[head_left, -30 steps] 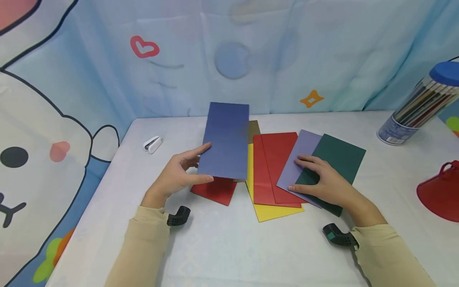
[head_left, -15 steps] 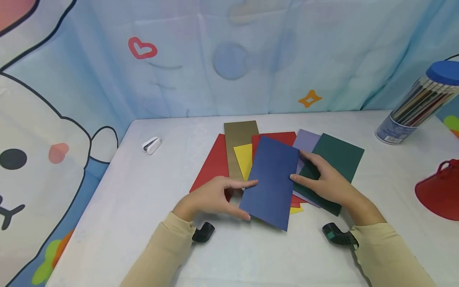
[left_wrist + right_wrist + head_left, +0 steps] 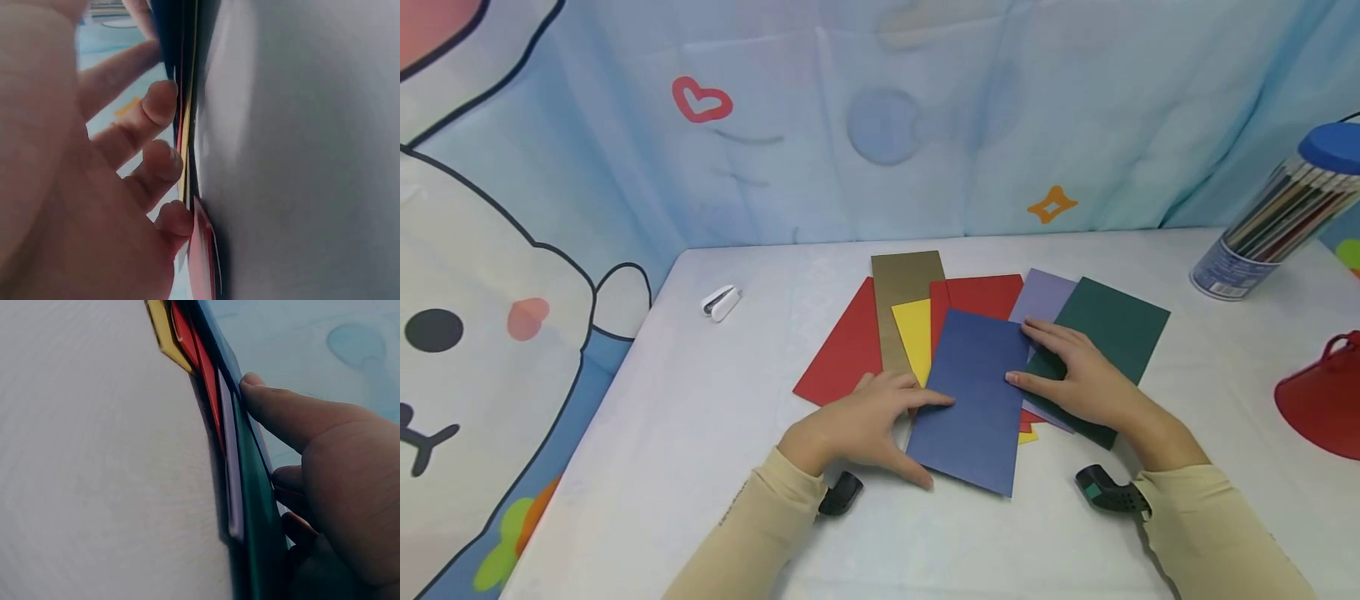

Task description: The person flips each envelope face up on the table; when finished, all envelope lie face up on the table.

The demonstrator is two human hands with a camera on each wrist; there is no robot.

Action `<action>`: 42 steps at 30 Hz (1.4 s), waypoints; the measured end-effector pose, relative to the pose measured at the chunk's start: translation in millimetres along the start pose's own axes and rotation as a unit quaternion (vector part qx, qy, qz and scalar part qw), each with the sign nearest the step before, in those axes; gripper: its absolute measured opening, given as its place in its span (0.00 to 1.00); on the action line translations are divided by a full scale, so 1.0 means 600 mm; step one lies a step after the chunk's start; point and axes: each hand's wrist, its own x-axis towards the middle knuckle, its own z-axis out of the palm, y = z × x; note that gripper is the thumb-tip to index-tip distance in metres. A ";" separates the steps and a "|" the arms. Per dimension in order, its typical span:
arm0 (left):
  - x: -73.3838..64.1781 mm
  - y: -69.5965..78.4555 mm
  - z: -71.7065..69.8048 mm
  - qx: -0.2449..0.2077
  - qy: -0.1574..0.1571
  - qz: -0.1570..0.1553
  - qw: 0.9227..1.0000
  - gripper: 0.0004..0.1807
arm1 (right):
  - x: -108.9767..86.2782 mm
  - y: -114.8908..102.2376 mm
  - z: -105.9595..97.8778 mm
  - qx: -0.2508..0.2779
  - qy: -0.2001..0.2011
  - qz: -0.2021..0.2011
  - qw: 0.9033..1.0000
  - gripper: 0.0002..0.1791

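Note:
A flat blue paper rectangle (image 3: 973,400) lies on top of the fanned paper pieces. My left hand (image 3: 857,425) is at its left edge, index finger laid straight on its face and thumb by its lower left corner. On the other side my right hand (image 3: 1082,379) rests spread over the dark green paper (image 3: 1116,333), thumb and fingertips at the blue one's right edge. Purple paper (image 3: 1043,293) and red paper (image 3: 985,293) show underneath. Yellow paper (image 3: 912,329), gold paper (image 3: 906,271) and another red piece (image 3: 842,350) stick out to the left.
A white stapler (image 3: 721,302) sits on the white table (image 3: 760,358) at the far left. A blue-lidded tub of pencils (image 3: 1277,217) stands at the back right. Near the right edge is a red object with a loop (image 3: 1322,404). Behind the table hangs a printed curtain (image 3: 955,125).
My left hand has carried the blue paper from the left onto the middle of the fan, uncovering the left red and gold pieces. My right hand has stayed nearly still.

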 end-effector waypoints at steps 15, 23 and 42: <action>-0.013 -0.005 -0.030 -0.017 0.053 0.022 0.998 0.27 | -0.002 -0.001 -0.005 0.032 0.023 0.016 0.999 0.44; -0.038 -0.014 -0.074 -0.187 0.298 0.047 0.935 0.16 | -0.013 -0.022 -0.020 0.162 0.159 -0.064 0.972 0.35; -0.055 -0.012 -0.100 -0.415 0.320 -0.018 0.852 0.38 | -0.021 -0.051 -0.026 0.220 0.059 -0.079 0.971 0.26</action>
